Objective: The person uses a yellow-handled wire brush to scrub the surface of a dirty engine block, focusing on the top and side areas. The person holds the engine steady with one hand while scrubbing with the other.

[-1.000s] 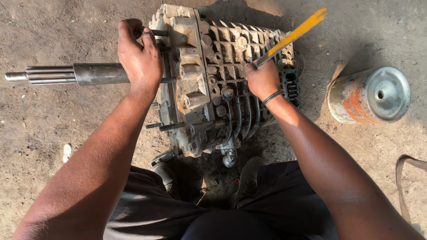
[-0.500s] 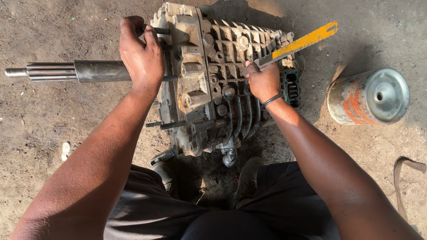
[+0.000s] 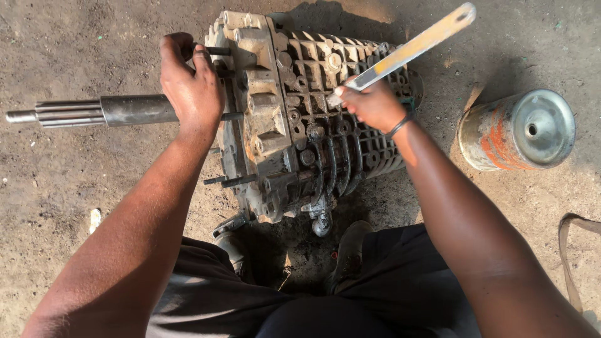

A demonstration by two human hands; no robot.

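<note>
Since the earlier frames the wrench (image 3: 410,49) had swung its far end lower and rightward over the gearbox (image 3: 300,119), which lay on the dirt between the person's knees. Right hand (image 3: 374,105) was closed around the wrench handle atop the ribbed casing; left hand (image 3: 191,87) gripped the gearbox's flange beside the shaft (image 3: 94,112). Doing it well likely meant bracing the casing firmly and turning in short, square strokes.

Warm, low sunlight slants in from the upper right, glaring off the wrench (image 3: 410,49) and the can (image 3: 519,130) lid, throwing long shadows over the dirt ground (image 3: 75,181), leaving the lap dim, with the picture sharp save slight softness at the edges.
</note>
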